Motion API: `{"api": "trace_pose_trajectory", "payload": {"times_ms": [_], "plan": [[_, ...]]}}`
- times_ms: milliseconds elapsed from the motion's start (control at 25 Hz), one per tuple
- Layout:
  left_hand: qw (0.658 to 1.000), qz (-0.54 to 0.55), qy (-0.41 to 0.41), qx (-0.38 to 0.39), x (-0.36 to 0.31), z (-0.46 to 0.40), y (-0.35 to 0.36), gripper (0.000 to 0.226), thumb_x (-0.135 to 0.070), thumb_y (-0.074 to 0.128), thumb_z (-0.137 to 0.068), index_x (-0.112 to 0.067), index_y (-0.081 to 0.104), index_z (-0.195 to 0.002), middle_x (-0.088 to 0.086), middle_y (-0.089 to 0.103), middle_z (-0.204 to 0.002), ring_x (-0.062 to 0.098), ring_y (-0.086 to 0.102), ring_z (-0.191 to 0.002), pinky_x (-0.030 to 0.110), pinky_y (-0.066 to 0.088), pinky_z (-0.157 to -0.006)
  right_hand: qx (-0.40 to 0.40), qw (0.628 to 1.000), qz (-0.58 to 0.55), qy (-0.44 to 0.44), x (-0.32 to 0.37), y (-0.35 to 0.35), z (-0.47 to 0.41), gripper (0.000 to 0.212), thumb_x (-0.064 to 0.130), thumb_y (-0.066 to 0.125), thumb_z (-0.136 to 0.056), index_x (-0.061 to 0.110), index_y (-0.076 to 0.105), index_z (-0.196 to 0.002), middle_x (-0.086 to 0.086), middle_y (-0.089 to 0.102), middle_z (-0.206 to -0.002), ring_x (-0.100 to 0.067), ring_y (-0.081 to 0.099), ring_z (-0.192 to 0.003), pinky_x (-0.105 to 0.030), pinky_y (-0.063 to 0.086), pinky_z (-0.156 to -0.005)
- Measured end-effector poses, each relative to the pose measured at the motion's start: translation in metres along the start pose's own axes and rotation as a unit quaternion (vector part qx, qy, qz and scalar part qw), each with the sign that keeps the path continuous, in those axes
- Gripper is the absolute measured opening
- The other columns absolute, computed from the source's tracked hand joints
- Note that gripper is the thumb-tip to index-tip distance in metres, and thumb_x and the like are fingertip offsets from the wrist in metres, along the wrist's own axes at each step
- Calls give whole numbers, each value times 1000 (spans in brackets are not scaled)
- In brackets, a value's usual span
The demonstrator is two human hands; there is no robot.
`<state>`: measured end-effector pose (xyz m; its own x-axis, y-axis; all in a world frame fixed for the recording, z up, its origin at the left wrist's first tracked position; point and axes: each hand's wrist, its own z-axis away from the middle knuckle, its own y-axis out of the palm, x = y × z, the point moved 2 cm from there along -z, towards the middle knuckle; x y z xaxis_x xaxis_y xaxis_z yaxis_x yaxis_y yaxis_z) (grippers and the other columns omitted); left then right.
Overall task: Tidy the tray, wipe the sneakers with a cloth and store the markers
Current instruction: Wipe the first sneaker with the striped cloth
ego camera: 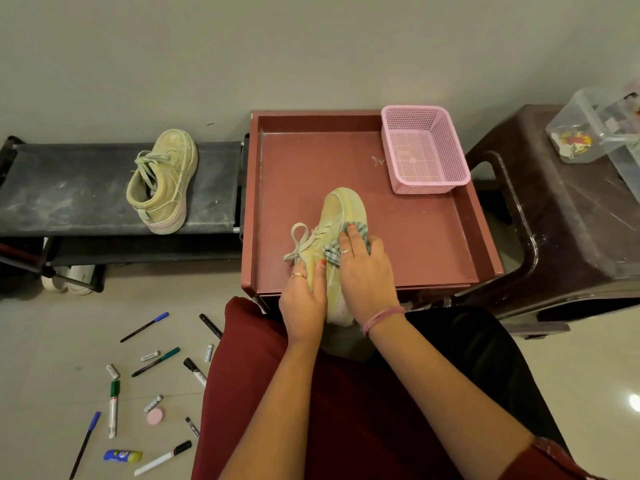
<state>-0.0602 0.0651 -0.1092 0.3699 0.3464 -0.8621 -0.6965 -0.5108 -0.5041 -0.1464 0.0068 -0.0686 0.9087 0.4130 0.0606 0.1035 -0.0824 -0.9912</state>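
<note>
The room has soft, even light from above, moderately bright. On the glossy floor (pixel 588 393) at the lower right there is one white glare spot. Shadows are weak; a dark one lies under the stool (pixel 571 237). The centre is sharp. Near the edges straight lines bend, and the clear box (pixel 595 129) looks slightly blurred.

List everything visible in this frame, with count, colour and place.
sneaker on tray: one, pale green, on tray, heel over near edge
sneaker on rack: one, pale green, on black shoe rack
cloth: one, grey-green striped, on sneaker
tray: one, reddish-brown
basket: one, pink, tray's far right corner
markers and pens: several, mixed colours, floor at left
stool: one, dark brown, right
clear container: one, on stool
left hand: grips sneaker
right hand: presses cloth
</note>
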Motion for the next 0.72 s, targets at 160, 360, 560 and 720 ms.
{"api": "trace_pose_trajectory", "payload": {"times_ms": [160, 360, 560, 720], "plan": [[999, -40, 22, -3, -7, 4, 2, 31, -37, 48, -98, -9, 60, -94, 7, 67, -80, 26, 63, -75, 33, 44, -62, -17, 1000, -17, 16, -3, 3, 5, 47, 12, 28, -85, 2, 63, -116, -12, 64, -119, -27, 58, -78, -31, 55, -66], [994, -82, 75, 2, -18, 8, 6, 27, -31, 54, -96, -7, 63, -87, 7, 64, -75, 27, 60, -72, 29, 37, -61, -12, 996, -54, 72, -24, -1, -31, 39, -7, 50, -85, -1, 56, -123, -16, 62, -118, -34, 54, -90, -37, 50, -73], [997, -61, 56, 0, -14, 8, 5, 29, -34, 49, -98, -7, 62, -98, 7, 68, -84, 27, 64, -78, 32, 46, -67, -7, 994, -87, 63, -23, -8, -11, 44, -4, 50, -88, 5, 51, -131, -12, 58, -122, -30, 50, -100, -34, 48, -79], [997, -58, 49, -10, -9, 6, 5, 29, -35, 50, -98, -8, 61, -94, 8, 66, -76, 29, 62, -71, 36, 48, -62, -47, 987, -131, 75, -19, 2, 21, 41, -10, 66, -71, 0, 65, -110, -14, 64, -96, -32, 57, -78, -37, 54, -67]]}}
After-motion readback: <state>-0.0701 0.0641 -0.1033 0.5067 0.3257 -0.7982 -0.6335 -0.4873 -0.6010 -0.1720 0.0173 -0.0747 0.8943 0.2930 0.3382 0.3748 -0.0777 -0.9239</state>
